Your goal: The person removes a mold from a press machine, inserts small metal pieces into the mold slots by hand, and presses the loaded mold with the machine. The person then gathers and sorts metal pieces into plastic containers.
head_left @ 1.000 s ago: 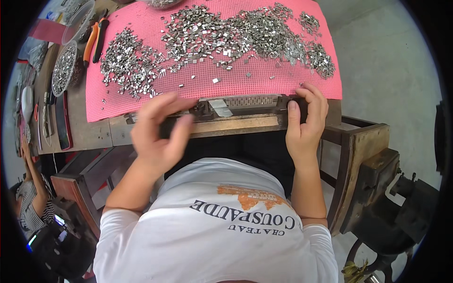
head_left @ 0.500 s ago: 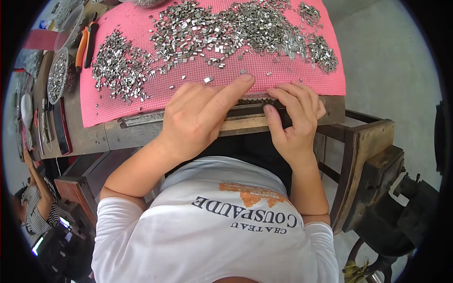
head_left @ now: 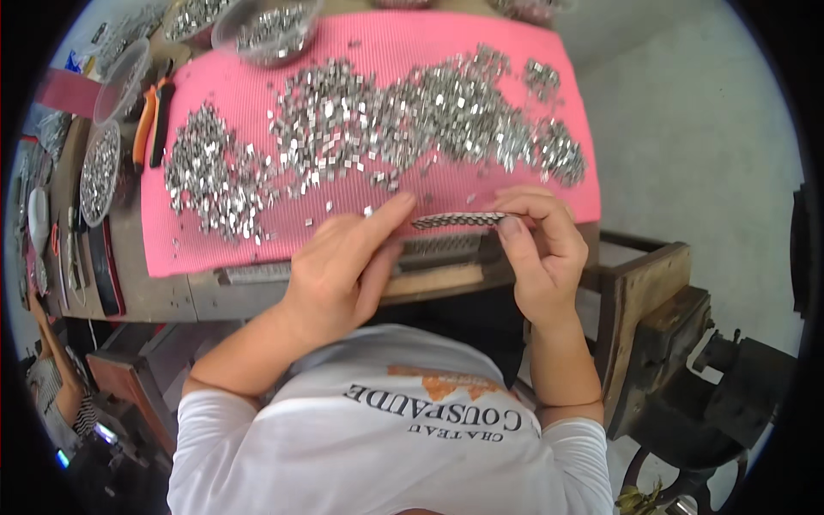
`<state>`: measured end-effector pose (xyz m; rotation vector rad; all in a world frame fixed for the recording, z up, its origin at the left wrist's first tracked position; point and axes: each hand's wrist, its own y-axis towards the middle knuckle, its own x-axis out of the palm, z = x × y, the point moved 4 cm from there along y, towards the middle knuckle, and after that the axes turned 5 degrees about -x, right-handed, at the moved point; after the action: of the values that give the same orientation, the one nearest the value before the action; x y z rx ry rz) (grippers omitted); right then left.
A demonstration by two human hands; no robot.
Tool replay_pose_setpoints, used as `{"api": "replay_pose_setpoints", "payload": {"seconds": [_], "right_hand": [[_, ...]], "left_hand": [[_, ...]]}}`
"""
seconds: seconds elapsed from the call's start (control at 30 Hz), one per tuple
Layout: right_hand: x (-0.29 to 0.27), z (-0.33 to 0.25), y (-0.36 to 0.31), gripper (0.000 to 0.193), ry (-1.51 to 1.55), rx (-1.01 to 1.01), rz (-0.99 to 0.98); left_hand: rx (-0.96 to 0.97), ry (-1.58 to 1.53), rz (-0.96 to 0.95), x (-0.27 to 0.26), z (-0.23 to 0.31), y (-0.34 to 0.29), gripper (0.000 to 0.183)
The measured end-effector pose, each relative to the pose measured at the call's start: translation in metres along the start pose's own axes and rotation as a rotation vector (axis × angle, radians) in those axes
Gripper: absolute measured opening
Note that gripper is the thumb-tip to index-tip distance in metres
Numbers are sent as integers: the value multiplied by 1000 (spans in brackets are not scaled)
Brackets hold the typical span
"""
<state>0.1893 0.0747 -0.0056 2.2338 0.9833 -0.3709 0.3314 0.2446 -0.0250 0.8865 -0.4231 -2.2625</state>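
Note:
Pinched between the thumb and fingers of my right hand is the right end of a short chain of silver metal links. It lies level, just above the near edge of a pink ribbed mat. Close to the chain's left end is my left hand, its index finger stretched out and its thumb apart below; nothing shows in it. Below the chain, a slotted metal piece lies along the table edge. Beyond both hands, small shiny metal pieces are heaped across the mat.
Orange-and-black pliers lie left of the mat. Clear tubs of metal bits, one tub at the left and another tub on the far mat, stand nearby. A dark machine is at right. Another person's arm shows at far left.
My right hand has lifted the chain off the slotted metal piece at the table edge. My left hand has shifted slightly left, and the view has tilted so more tubs show.

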Motion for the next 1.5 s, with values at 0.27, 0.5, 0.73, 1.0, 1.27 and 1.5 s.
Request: {"api": "replay_pose_setpoints", "payload": {"seconds": [0.27,0.5,0.73,1.0,1.27,1.5], "right_hand": [[-33,44,136,8,0,9,208],[-46,104,249,29,-475,-65,264],[-17,69,213,19,-207,-20,113],[-79,-26,133,23,-182,-430,232],[-99,28,109,20,-452,-83,154],[-85,102,108,12,-424,151,-106]], "left_hand": [[-79,-136,-57,-6,-5,-8,58],[-85,-198,-105,-9,-2,1,54],[-72,-164,-175,-8,1,4,47],[-63,-129,-198,-5,-2,-2,40],[-92,-183,-251,-10,0,4,35],[-150,-81,-379,-29,6,32,30]]}}
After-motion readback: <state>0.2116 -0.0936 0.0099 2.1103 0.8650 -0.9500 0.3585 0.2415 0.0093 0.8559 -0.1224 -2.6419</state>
